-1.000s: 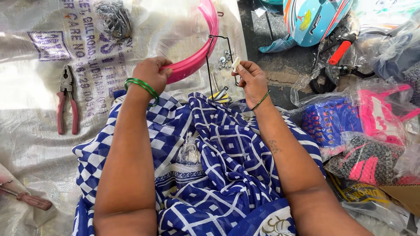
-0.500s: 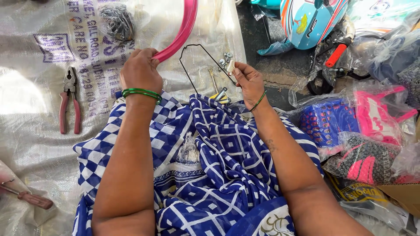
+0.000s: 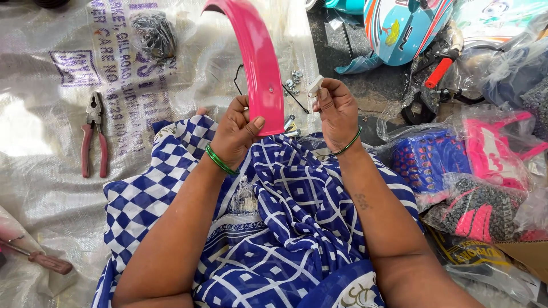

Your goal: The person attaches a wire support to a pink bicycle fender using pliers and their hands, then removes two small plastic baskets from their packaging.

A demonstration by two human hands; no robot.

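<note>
I see the left hand (image 3: pixel 238 132) closed around the lower end of the pink mudguard (image 3: pixel 255 63), held upright above the lap. The right hand (image 3: pixel 337 109) pinches a small white part (image 3: pixel 314 85), possibly a bracket. Red-handled pliers (image 3: pixel 93 134) lie near the sack's (image 3: pixel 51 171) left edge.

A pale woven sack (image 3: pixel 68 85) lies spread flat on the left, with a purple printed label (image 3: pixel 123 51) across it. On the right sit clear plastic bags: one of blue parts (image 3: pixel 431 162), one of pink parts (image 3: pixel 496 148), one dark with pink (image 3: pixel 479 214), beside a brown cardboard box corner (image 3: pixel 528 256)
</note>
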